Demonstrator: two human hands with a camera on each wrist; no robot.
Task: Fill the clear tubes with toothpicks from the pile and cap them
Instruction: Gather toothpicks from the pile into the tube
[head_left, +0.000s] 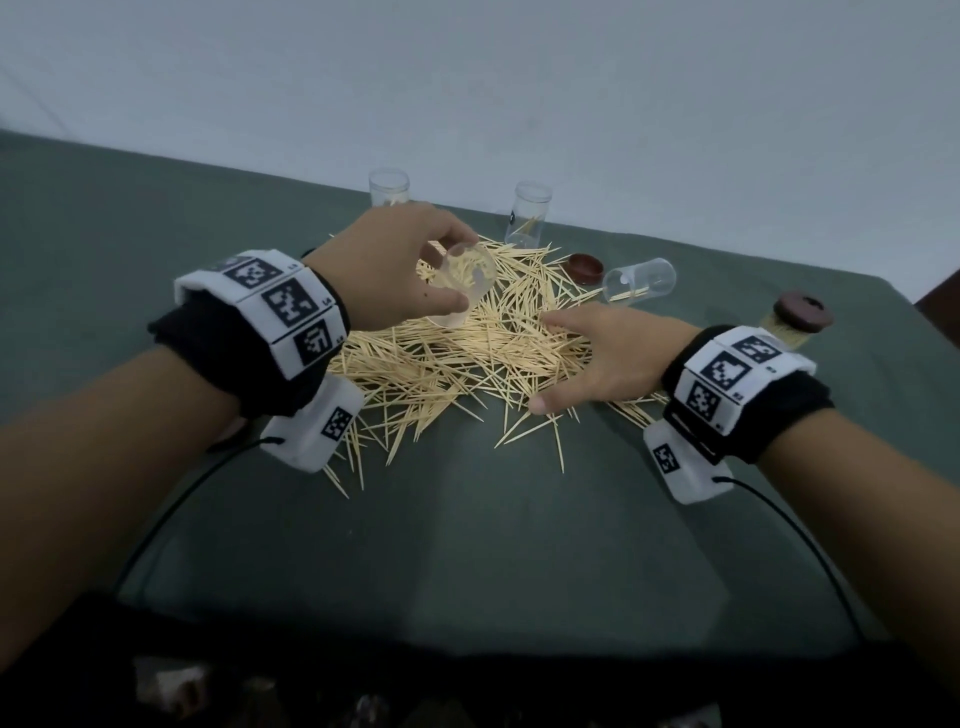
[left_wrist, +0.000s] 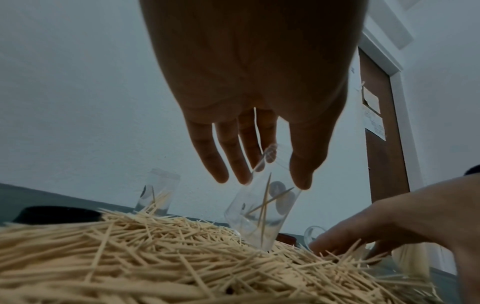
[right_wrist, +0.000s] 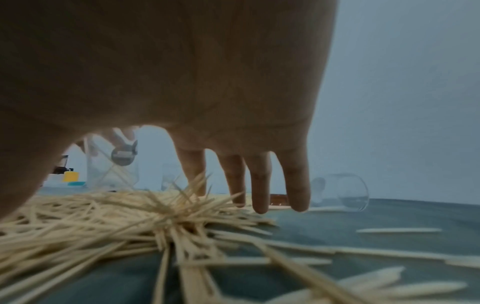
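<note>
A big pile of toothpicks (head_left: 457, 358) (left_wrist: 145, 253) (right_wrist: 103, 222) covers the middle of the green table (head_left: 467, 545). My left hand (head_left: 400, 270) (left_wrist: 259, 168) grips a clear tube (head_left: 465, 283) (left_wrist: 262, 205) from above; the tube stands tilted on the pile with a few toothpicks inside. My right hand (head_left: 597, 358) (right_wrist: 249, 185) lies palm down with straight fingers on the pile's right side. Two upright tubes (head_left: 388, 188) (head_left: 527, 213) stand behind the pile. A third tube (head_left: 641, 279) (right_wrist: 342, 192) lies on its side at the right.
A brown cap (head_left: 585, 266) lies behind the pile. A capped tube full of toothpicks (head_left: 795, 319) stands at the far right, near the table's edge. Loose toothpicks (head_left: 519, 431) are scattered in front of the pile. A wall rises behind the table.
</note>
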